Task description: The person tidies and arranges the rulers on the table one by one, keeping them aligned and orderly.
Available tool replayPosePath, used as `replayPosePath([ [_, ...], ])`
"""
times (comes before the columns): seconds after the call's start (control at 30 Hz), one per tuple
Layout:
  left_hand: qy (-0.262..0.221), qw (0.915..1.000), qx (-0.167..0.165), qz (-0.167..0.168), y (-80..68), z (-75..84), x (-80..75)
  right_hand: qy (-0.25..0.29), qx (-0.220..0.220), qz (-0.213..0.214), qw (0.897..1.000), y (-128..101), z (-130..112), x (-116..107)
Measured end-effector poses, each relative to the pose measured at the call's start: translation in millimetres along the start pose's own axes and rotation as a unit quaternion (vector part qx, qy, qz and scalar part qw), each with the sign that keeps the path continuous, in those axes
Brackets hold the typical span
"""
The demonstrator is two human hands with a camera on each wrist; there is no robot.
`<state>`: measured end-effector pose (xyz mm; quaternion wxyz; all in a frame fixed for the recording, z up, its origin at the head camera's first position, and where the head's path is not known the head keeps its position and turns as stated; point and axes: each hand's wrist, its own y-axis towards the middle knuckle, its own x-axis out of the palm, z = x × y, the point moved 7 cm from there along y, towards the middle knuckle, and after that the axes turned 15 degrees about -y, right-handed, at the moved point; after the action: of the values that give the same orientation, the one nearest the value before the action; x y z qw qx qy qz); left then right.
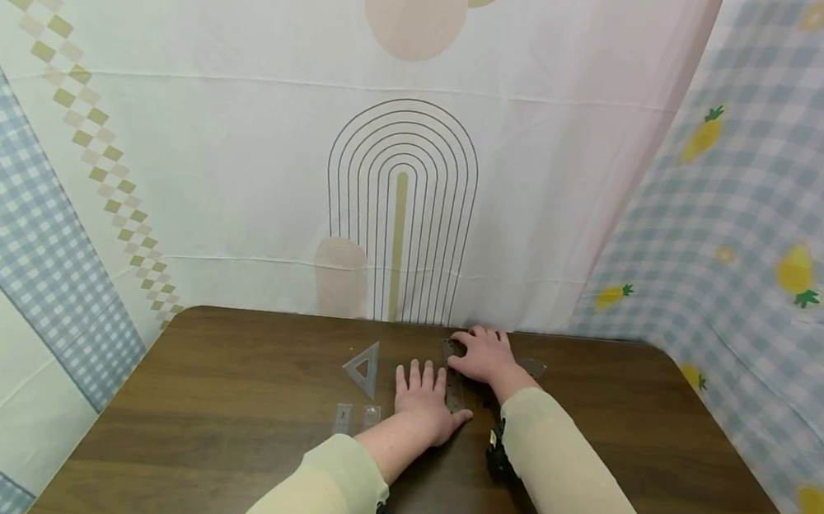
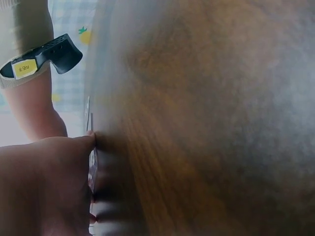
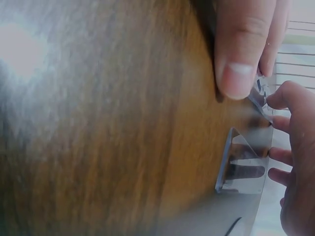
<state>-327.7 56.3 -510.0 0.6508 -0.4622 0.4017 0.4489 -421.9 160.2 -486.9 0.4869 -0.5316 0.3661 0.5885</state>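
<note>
Pale sleeves (image 1: 322, 492) stretch over the desk (image 1: 217, 420) toward a ruler (image 1: 454, 392); the left hand (image 1: 424, 407) spreads its fingers wide beside it, the right hand (image 1: 483, 356) bends over its far end, grip unclear. Uneven pressing could skew it toward the set square (image 1: 372, 374).

The tabletop (image 1: 662, 447) offered passage beyond the right sleeve (image 1: 577, 480); left of the left hand (image 1: 424, 405), a clear triangle (image 1: 372, 373) obstructed.

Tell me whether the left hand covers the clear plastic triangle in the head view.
No, the clear plastic triangle lies fully visible, left of the left hand.
</note>
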Motion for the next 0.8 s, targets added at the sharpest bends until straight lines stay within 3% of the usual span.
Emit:
replayPosePath([
  [0.57,0.010,0.9999,0.002,0.003,-10.5,0.6,-9.7,0.076,0.038,0.021,0.996,0.9,1.0,-5.6],
  [0.8,0.005,1.0000,0.005,-0.001,-6.4,0.3,-5.2,0.104,0.052,0.041,0.992,-1.0,6.4,-7.8],
])
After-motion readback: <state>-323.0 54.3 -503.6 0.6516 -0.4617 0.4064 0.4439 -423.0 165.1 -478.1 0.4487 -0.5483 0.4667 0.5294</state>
